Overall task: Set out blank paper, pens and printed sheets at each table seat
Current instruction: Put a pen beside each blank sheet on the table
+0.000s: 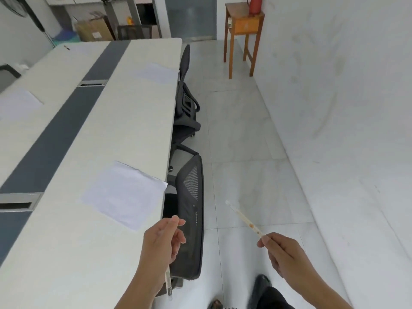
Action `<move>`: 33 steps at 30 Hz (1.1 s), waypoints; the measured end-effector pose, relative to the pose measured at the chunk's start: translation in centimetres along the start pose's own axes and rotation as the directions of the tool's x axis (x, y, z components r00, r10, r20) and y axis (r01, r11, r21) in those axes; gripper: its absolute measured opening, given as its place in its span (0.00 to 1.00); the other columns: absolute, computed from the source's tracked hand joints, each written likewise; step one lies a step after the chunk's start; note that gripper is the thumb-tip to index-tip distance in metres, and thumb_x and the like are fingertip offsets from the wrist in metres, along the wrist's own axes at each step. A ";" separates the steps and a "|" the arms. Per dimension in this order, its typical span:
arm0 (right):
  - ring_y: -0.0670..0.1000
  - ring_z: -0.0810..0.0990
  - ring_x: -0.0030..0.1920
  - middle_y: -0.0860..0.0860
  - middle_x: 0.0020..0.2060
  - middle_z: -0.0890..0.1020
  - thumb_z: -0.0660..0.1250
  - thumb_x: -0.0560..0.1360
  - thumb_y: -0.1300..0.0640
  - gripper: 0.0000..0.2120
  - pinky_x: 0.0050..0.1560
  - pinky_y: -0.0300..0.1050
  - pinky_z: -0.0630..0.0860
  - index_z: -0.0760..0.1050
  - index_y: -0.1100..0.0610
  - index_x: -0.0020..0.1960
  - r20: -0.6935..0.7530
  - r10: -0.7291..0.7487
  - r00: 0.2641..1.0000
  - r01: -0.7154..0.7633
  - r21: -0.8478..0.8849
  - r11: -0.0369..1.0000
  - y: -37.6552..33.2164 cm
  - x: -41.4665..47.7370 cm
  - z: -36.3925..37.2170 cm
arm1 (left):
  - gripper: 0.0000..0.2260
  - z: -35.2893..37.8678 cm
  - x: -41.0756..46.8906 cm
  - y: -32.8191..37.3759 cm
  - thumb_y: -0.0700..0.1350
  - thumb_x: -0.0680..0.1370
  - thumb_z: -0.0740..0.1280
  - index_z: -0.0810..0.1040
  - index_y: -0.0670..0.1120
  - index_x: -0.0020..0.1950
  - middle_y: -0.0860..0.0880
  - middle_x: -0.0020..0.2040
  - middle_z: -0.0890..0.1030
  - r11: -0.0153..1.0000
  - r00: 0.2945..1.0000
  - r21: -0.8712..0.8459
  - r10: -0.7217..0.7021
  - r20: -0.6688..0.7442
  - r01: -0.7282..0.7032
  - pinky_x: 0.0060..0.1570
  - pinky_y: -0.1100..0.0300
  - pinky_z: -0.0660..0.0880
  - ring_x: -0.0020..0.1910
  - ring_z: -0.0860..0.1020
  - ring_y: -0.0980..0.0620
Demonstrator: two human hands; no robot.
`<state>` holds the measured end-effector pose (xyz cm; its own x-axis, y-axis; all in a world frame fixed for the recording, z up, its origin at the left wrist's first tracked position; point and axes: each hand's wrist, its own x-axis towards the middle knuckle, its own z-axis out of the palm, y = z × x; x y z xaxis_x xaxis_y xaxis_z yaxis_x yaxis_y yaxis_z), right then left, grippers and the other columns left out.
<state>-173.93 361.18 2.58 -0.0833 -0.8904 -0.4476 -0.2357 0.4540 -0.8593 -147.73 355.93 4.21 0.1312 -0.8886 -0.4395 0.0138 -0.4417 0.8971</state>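
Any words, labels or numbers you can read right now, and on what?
No text is legible.
Banded pen in left hand: band marks blurred.
Orange-marked pen in right hand: marks blurred.
Cardboard box: white label too small.
Nearest sheet: no print readable.

Two bare hands raised on either side of the mesh chair [190, 219], each with a pen.

The left hand [163, 239] overlaps the chair back's left edge, with the forearm rising from below and the fingers loosely curled. A clear pen [169, 284] hangs down past the wrist, apparently gripped in the palm, though the hold itself is hidden. The right hand [283, 253], well to the right of the chair, pinches the end of a patterned pen [244, 218] between thumb and fingertips, and the pen slants up towards the chair.
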 end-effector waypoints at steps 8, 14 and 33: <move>0.46 0.61 0.22 0.49 0.21 0.65 0.60 0.81 0.62 0.12 0.23 0.36 0.59 0.78 0.64 0.43 0.217 0.010 0.976 0.013 -0.104 0.995 -4.5 16.1 -2.2 | 0.11 1.4 8.0 1.4 0.43 0.81 0.62 0.80 0.38 0.47 0.45 0.27 0.75 0.989 0.956 -0.131 -0.101 -0.275 0.066 0.21 0.69 0.56 0.21 0.64 0.52; 0.47 0.61 0.24 0.50 0.24 0.65 0.59 0.82 0.59 0.13 0.25 0.37 0.59 0.79 0.62 0.44 0.399 -0.025 0.917 0.125 -0.224 0.966 -10.4 28.8 -3.9 | 0.11 5.3 13.8 5.4 0.44 0.81 0.62 0.81 0.39 0.46 0.44 0.28 0.76 0.973 0.896 -0.230 -0.131 -0.423 0.033 0.22 0.68 0.56 0.22 0.65 0.52; 0.57 0.78 0.36 0.55 0.36 0.82 0.57 0.80 0.51 0.17 0.37 0.48 0.72 0.76 0.62 0.43 0.753 -0.080 0.653 0.635 -0.487 0.600 -21.4 49.3 23.2 | 0.11 0.5 16.6 5.2 0.43 0.80 0.63 0.81 0.38 0.45 0.43 0.27 0.75 0.878 0.565 -0.472 -0.350 -0.747 -0.082 0.23 0.69 0.55 0.20 0.64 0.52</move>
<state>-150.55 308.35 -6.82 0.6933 -0.5928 -0.4098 -0.6659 -0.3095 -0.6788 -146.00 338.81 1.57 0.8102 -0.2552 -0.5277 0.4695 -0.2565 0.8449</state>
